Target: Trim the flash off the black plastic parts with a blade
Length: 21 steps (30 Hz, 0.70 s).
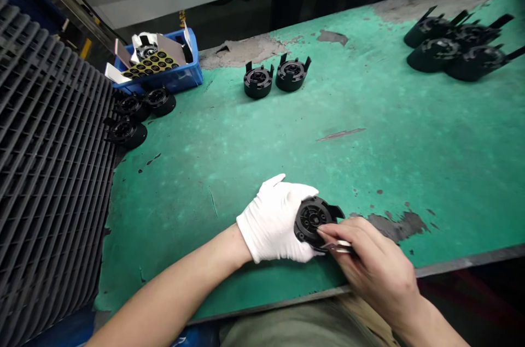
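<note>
A white glove covers my left hand (279, 221), which is wrapped round the edge of a round black plastic housing (310, 217). The housing is tilted so that its ribbed inner face shows, with a tab sticking out at the right. My bare right hand (373, 254) is closed, its thumb and finger pinched at the lower right of that face. A thin, pale, metallic-looking tool (343, 246) shows between its fingers. The tool's exact kind and its tip are hidden by the fingers.
Two similar housings (274, 78) stand mid-table, several more (463, 46) at the far right. At left, others (127, 131) sit before a blue bin (180, 76) holding a sheet of round stickers (153, 64). A dark ribbed grille (53, 161) borders the green table (229, 139).
</note>
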Motion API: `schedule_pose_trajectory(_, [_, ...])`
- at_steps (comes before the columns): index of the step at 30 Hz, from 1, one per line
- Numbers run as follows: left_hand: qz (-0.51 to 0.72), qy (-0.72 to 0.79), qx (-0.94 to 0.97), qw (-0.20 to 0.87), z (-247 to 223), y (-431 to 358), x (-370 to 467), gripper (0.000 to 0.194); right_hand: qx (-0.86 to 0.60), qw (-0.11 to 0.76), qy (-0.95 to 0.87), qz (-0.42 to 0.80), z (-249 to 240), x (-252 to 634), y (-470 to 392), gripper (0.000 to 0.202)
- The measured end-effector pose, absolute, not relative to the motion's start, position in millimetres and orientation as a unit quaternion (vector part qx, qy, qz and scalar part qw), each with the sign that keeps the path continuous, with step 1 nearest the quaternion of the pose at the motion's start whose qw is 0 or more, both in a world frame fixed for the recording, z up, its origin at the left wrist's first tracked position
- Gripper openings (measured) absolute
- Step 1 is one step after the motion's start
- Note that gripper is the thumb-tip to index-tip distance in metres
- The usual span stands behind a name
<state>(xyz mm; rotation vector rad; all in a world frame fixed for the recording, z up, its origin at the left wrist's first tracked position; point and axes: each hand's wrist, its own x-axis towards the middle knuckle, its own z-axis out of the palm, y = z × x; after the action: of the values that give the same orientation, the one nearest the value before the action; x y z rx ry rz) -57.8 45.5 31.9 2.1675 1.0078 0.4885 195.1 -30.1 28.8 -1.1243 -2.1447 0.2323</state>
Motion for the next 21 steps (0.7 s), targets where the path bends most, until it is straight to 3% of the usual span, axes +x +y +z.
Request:
schedule_pose_trajectory(3, [0.216,0.406,0.832,0.309,21,40,-51,0.1,-0.452,0.347,-0.818,0.083,31,209,-20,0.031])
schedule_pose_trajectory(7, [0.263,0.419,0.819,0.293,14,31,-54,0.079,-0.434,0.312,-0.839,0.104,30,223,-17,0.038])
schedule_pose_trajectory(13, [0.301,0.328,0.817,0.367,11,35,-81,0.08,-0.319,0.291,-0.884,0.18,40,234,-31,0.039])
schedule_pose_trajectory(21, [0.271,0.273,0.815,0.434,13,42,-85,0.078,-0.29,0.225,-0.927,0.075,49,237,4,0.045])
